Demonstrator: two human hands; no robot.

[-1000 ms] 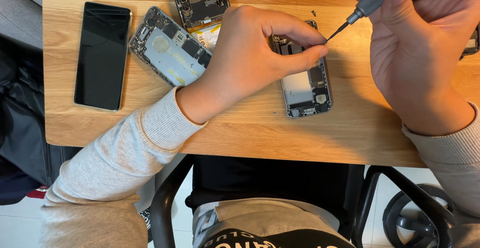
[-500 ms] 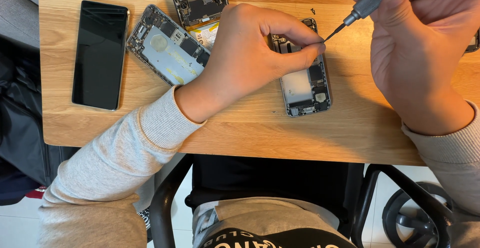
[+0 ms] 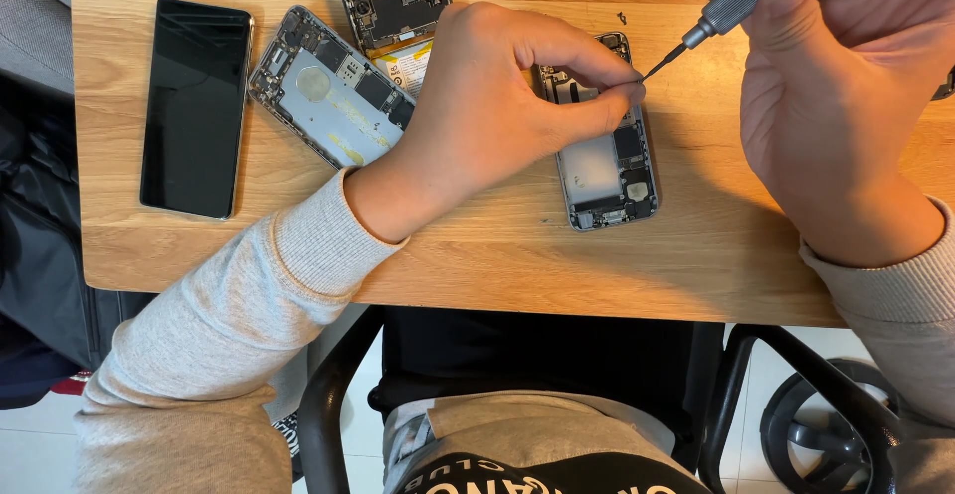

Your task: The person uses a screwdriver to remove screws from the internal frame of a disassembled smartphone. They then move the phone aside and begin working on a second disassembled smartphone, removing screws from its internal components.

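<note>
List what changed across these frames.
Almost nothing. The left hand still pinches at the opened phone, the right hand still holds the screwdriver with its tip at the left fingertips. The black phone and other parts stay put.

One head-worn view looks steeply down, close over the wooden surface (image 3: 477, 255), lap and chair at frame bottom.

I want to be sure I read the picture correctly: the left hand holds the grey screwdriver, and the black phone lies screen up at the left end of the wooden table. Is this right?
Not quite. The head view shows the right hand holding the grey screwdriver; the left hand rests on the opened phone. The black phone does lie screen up at the left end of the wooden table.
</note>
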